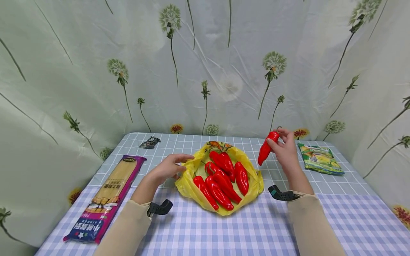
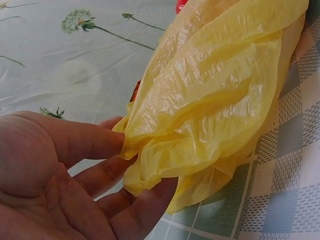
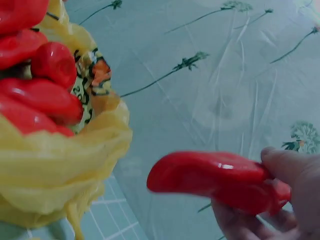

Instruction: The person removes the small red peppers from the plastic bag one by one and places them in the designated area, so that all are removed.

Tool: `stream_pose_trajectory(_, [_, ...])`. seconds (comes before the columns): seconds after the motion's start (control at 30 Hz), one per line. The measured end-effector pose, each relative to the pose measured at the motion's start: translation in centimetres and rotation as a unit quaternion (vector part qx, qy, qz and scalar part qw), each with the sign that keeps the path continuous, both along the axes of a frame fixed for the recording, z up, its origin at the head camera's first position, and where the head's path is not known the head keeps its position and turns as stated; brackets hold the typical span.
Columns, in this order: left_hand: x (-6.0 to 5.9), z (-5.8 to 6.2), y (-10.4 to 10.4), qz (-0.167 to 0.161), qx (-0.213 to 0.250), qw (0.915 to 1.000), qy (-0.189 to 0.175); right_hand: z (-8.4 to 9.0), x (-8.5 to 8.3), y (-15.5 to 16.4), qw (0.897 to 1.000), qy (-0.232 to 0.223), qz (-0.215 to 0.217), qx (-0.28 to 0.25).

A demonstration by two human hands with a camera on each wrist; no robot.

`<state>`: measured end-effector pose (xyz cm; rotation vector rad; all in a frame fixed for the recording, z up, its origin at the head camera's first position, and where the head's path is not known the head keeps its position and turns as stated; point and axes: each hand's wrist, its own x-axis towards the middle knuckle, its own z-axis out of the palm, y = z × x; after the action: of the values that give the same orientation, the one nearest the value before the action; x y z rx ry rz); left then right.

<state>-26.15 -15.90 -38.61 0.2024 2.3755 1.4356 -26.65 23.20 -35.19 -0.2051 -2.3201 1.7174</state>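
Observation:
A yellow plastic bag [image 1: 189, 193] stands with its mouth spread on the table, and several glossy red peppers [image 1: 241, 177] lie inside it. My left hand [image 1: 168, 167] is at the bag's left side. In the left wrist view, its thumb and fingers pinch the thin crumpled edge of the bag [image 2: 210, 100]. Right of the bag, my right hand [image 1: 285, 147] holds one red pepper [image 1: 265, 151] above the table, gripping its stem end. That pepper [image 3: 200, 172] points its tip toward the bag in the right wrist view.
A purple-edged packet of noodles [image 1: 109, 195] lies along the table's left side. Behind it is a small crumpled black wrapper [image 1: 150, 142]. A green and yellow packet [image 1: 321, 159] lies at the right rear. A dandelion-printed curtain [image 1: 224, 64] hangs behind the table.

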Motion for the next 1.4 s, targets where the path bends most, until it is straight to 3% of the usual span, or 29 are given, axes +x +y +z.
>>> stream_pose_trajectory(0.17, [-0.1,0.0,0.0,0.0,0.002,1.0,-0.001,-0.5,-0.1,0.5,0.998,-0.021,-0.03,0.046])
stream_pose_trajectory(0.37, [-0.1,0.0,0.0,-0.006,0.01,0.9999,0.001,-1.1,-0.5,1.2,0.996,-0.033,-0.035,0.081])
stream_pose_trajectory(0.5, [-0.1,0.0,0.0,-0.009,0.011,0.9999,0.002,-1.9,-0.6,1.6,0.99,-0.054,-0.012,0.131])
stream_pose_trajectory(0.63, [-0.2,-0.1,0.2,-0.012,0.015,0.9998,-0.001,-2.8,-0.8,1.7,0.977,-0.068,0.022,0.2])
stream_pose_trajectory(0.73, [-0.3,-0.1,0.2,-0.011,0.017,0.9998,-0.006,-3.3,-1.1,1.7,0.972,-0.072,0.035,0.222])
stream_pose_trajectory(1.0, [-0.1,0.0,0.1,-0.012,0.021,0.9997,-0.008,-4.4,-1.7,1.7,0.966,-0.103,0.061,0.227])
stream_pose_trajectory(1.4, [-0.1,0.0,-0.1,-0.019,0.027,0.9994,-0.005,-5.1,-1.9,2.2,0.976,-0.13,0.084,0.156])
